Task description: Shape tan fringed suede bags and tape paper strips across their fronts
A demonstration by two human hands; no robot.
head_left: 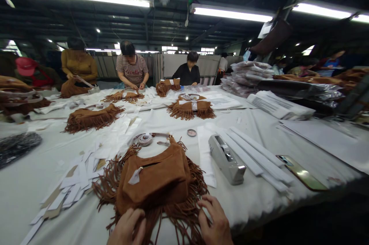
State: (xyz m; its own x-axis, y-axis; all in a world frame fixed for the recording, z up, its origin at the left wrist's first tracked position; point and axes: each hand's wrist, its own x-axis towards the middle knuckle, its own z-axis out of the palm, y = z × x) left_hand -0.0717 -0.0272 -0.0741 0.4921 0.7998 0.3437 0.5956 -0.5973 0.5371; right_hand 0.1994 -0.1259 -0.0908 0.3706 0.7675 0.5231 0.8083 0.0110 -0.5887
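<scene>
A brown suede handbag (155,179) with long fringe on its sides and bottom lies in front of me. A zip with a white-wrapped pull crosses its face, and its wrapped strap (145,139) is coiled behind it. At the bag's lower left edge my left hand (128,226) is over the fringe, its fingers bent and the thumb apart from them. Beside the fringe (191,218) at the lower right is my right hand (213,220), open, with curved fingers spread. Neither hand shows a firm grip, though the bent fingertips are partly hidden.
To the right are a grey tape dispenser (226,160), white strips (253,156) and a phone (302,174). Paper scraps (72,183) lie at left. More fringed bags (93,116) and a stack of plastic-wrapped packs (245,76) stand farther back. Co-workers (132,66) work across the table.
</scene>
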